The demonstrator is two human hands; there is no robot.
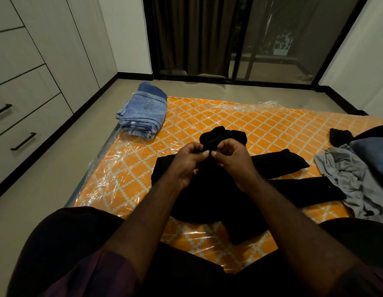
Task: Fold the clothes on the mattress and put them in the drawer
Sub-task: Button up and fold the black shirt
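A black garment (pixel 278 166) lies spread across the orange patterned mattress (pixel 207 116), its sleeves or legs reaching right. Near its top edge, my left hand (pixel 186 161) and my right hand (pixel 233 159) meet, both pinching the black cloth with curled fingers and thumbs. A bunched black part (pixel 220 136) sticks up just beyond my fingertips. Folded blue jeans (pixel 143 114) sit stacked at the mattress's far left corner. The drawers (pixel 21 116) with black handles stand at the left wall.
A heap of unfolded clothes, grey (pixel 353 181) and blue (pixel 372 155), lies at the mattress's right edge with a black piece (pixel 338 136) beside it. Clear plastic wrap covers the mattress. Bare floor runs between mattress and drawers. A glass door with dark curtains stands beyond.
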